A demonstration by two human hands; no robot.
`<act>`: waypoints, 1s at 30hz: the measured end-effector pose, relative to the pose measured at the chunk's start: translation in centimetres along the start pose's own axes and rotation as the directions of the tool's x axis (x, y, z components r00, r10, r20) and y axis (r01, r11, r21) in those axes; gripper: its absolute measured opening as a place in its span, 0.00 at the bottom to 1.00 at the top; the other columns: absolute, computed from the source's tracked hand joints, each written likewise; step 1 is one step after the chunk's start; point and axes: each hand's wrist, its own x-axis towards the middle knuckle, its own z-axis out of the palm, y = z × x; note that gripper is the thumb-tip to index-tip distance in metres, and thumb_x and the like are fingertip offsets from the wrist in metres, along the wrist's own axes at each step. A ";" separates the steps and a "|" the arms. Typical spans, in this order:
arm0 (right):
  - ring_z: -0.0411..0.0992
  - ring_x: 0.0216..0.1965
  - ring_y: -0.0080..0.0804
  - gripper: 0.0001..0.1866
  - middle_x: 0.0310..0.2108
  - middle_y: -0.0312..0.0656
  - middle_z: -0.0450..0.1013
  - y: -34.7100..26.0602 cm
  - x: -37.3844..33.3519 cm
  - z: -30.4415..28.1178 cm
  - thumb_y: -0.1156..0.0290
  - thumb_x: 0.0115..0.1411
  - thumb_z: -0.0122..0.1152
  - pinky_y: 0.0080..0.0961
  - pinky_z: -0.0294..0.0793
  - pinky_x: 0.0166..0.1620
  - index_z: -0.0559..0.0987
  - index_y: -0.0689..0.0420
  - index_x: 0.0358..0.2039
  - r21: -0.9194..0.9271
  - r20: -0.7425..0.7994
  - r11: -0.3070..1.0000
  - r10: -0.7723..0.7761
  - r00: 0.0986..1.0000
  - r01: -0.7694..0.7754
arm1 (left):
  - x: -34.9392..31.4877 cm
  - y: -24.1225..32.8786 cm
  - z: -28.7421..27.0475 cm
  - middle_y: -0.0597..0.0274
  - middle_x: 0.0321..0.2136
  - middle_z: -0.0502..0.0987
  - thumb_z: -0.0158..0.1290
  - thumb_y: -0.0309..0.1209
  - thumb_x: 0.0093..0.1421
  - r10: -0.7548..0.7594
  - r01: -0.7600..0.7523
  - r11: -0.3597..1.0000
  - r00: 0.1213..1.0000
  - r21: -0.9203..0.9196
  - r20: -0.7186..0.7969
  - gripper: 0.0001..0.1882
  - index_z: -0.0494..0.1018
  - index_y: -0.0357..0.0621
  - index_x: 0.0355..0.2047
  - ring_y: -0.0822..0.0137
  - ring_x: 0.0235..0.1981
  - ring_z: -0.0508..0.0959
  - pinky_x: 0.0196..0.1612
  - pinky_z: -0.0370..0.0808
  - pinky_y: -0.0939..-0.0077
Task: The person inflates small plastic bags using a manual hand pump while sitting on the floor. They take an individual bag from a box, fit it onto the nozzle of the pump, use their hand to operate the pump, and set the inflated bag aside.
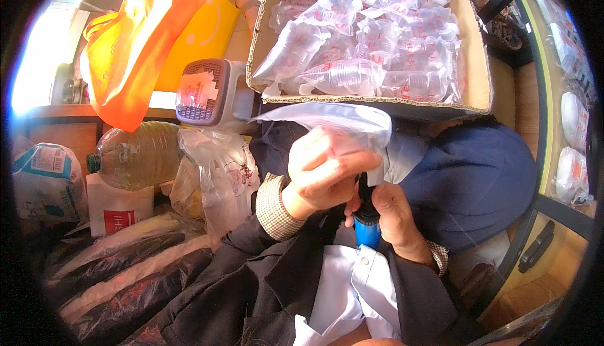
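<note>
My left hand point(324, 170) is closed on a thin clear plastic pouch point(352, 119), which spreads out over and beyond its fingers. Just below and to the right, my right hand point(397, 215) wraps round a blue tool with a black top point(367, 229), shaped like a small hand pump. Its upper end meets the lower edge of the pouch near my left fingertips; whether they are joined is hidden. Beyond my hands, a cardboard box point(481, 88) holds many puffed clear plastic pouches point(343, 75) with red print.
To the left are a large bottle of yellowish liquid point(135, 154), a crumpled plastic bag point(220, 176), a purple-and-white plastic carrier point(204, 91) and an orange bag point(138, 44). Long wrapped bundles point(145, 283) lie lower left. Shelving with a dark frame point(566, 214) stands right.
</note>
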 end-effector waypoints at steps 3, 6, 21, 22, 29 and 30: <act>0.71 0.30 0.24 0.27 0.31 0.39 0.71 0.1 -0.2 0.1 0.48 0.66 0.44 0.21 0.70 0.35 0.72 0.63 0.36 0.009 -0.030 0.999 -0.031 0.999 0.032 | -0.4 0.3 0.5 0.64 0.23 0.74 0.56 0.17 0.32 -0.024 0.025 0.998 1.000 -0.050 0.015 0.18 0.79 0.43 0.29 0.64 0.21 0.71 0.26 0.69 0.74; 0.70 0.31 0.24 0.26 0.32 0.39 0.71 0.2 0.0 0.1 0.49 0.66 0.44 0.20 0.70 0.36 0.72 0.64 0.37 -0.043 -0.019 0.993 -0.107 0.994 0.106 | -0.6 1.2 0.3 0.66 0.23 0.74 0.60 0.20 0.39 -0.171 0.178 0.972 0.984 -0.151 0.058 0.12 0.80 0.45 0.28 0.65 0.22 0.70 0.29 0.69 0.72; 0.51 0.65 0.34 0.52 0.65 0.47 0.52 1.1 0.1 -0.3 0.36 0.54 0.56 0.32 0.46 0.65 0.51 0.64 0.64 0.116 -0.096 0.940 -0.311 0.946 0.321 | -0.2 3.7 1.5 0.57 0.22 0.75 0.41 0.30 0.66 -0.434 0.616 0.662 0.779 -0.426 0.452 0.11 0.69 0.35 0.32 0.63 0.22 0.74 0.28 0.71 0.74; 0.57 0.62 0.39 0.48 0.61 0.49 0.58 0.1 0.4 -0.5 0.37 0.54 0.55 0.33 0.53 0.62 0.57 0.63 0.62 0.045 -0.078 0.941 -0.332 0.940 0.336 | -0.7 4.0 1.7 0.58 0.21 0.74 0.43 0.27 0.65 -0.298 0.400 0.854 0.900 -0.332 0.319 0.08 0.70 0.34 0.36 0.63 0.20 0.74 0.26 0.70 0.74; 0.73 0.38 0.42 0.17 0.35 0.52 0.74 -6.3 -1.6 0.9 0.61 0.59 0.57 0.44 0.71 0.48 0.75 0.66 0.27 -0.195 -0.383 0.793 -0.603 0.699 0.577 | -3.2 4.4 2.4 0.54 0.17 0.72 0.45 0.27 0.64 -0.344 0.808 0.442 0.553 -0.389 0.759 0.04 0.67 0.39 0.35 0.59 0.19 0.76 0.25 0.71 0.69; 0.72 0.40 0.45 0.18 0.35 0.51 0.74 -6.5 -2.0 0.5 0.58 0.60 0.55 0.50 0.69 0.50 0.75 0.64 0.28 -0.328 -0.325 0.689 -0.725 0.607 0.647 | -3.6 3.9 2.6 0.54 0.16 0.71 0.45 0.26 0.63 -0.367 0.755 0.537 0.611 -0.377 0.701 0.03 0.66 0.39 0.34 0.59 0.18 0.76 0.24 0.71 0.69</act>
